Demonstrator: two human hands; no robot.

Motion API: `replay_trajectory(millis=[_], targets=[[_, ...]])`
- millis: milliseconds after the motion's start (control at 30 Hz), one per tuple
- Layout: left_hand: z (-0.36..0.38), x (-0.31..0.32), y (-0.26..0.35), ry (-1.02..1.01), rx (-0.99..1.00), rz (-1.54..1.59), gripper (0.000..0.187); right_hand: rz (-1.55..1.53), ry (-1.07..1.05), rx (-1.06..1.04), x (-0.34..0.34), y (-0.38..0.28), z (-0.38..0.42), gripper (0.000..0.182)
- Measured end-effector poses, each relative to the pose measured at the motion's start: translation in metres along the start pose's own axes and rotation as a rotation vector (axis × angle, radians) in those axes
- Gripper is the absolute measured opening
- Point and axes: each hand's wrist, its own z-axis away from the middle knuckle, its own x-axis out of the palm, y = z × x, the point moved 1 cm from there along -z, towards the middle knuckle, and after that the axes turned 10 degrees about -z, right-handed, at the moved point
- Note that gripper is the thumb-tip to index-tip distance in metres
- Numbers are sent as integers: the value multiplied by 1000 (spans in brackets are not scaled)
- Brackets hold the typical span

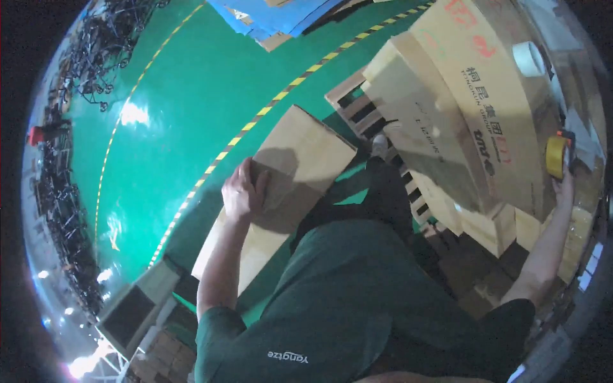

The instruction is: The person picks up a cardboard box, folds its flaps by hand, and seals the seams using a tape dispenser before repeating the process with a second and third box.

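Note:
My left hand (241, 195) is at the long edge of a plain brown cardboard box (297, 143), its fingers bent over the edge and its thumb toward the broad face. The box slants across the green floor in front of my legs. In my right hand (563, 186), out at the far right, is a tape dispenser (567, 139) with a roll of yellow tape (555, 157). It is beside a large printed carton (488, 108). A white roll (529, 59) rests on that carton near its upper right.
Stacked cartons stand on a wooden pallet (364, 108) to my right. Yellow-and-black striped tape (246, 127) curves over the green floor (185, 83). Blue sheets (274, 14) lie at the top. Dark metal frames (105, 54) line the far left.

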Motion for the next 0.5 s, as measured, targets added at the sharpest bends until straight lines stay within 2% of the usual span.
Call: replay_trajectory(millis=[100,167,200,300,367,400,467,500], targets=[[-15,-7,28,26,-45,-67,45,-10,64,25,6,5,0,48],[-32,-12,65,97,49,-74,76,50,30,57,8,3,9,56],[-43,-16,80,123,74,-67,85,63,25,55,12,-2,19,58],[-74,-29,113,-92,-32,-48,99,43,16,-53,21,-11,64,65],[-84,-34,117,-98,-79,1,67,-131,53,-80,11,-2,72,64],[-87,-35,117,-101,-93,16,60,-173,60,-89,12,7,83,63],[-91,-34,114,-144,-89,5,66,348,21,-703,21,24,124,79],[-90,-30,116,-152,-85,5,68,482,15,-856,35,31,147,86]])
